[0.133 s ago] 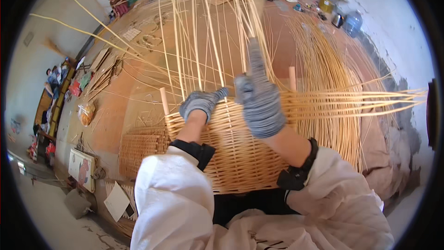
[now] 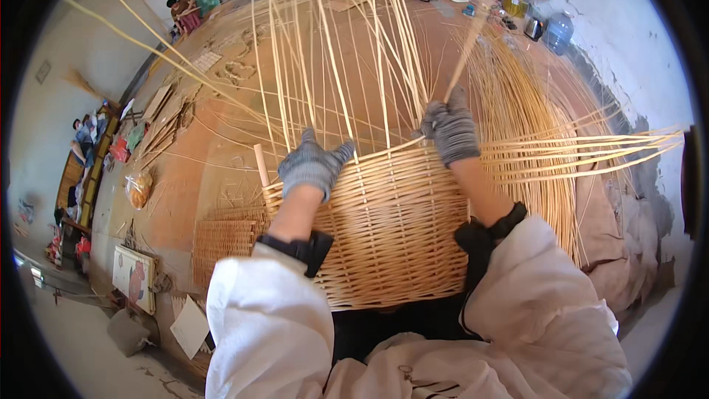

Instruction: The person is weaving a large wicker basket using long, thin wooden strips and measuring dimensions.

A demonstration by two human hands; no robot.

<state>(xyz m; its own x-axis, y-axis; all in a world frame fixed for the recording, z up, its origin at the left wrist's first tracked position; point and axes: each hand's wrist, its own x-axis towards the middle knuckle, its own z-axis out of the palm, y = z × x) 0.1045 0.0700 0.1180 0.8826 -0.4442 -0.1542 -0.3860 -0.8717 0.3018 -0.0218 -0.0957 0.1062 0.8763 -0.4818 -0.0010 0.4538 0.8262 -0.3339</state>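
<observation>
A wicker panel [image 2: 391, 222] woven of pale rods leans in front of me, its upright stakes [image 2: 336, 74] fanning out beyond the top edge. My left hand [image 2: 314, 166], in a grey knitted glove, is closed over the panel's upper left edge; its thumb points right along the edge and some fingers are hidden behind. At the upper right corner, my right hand [image 2: 452, 129], gloved alike, is closed round a wicker rod [image 2: 476, 41] that rises up and right, blurred by motion. A short wooden peg [image 2: 261, 162] sticks up at the panel's left corner.
Long loose rods [image 2: 509, 96] lie heaped on the right, several rod ends [image 2: 591, 155] jutting across them. Another woven piece [image 2: 225, 247] lies left of the panel. A blue water bottle [image 2: 558, 32] stands by the right wall. Another person [image 2: 185, 15] sits at the far left.
My right hand has moved right and closer to the panel's corner, swinging the rod over to the right. My left hand has shifted slightly right along the edge.
</observation>
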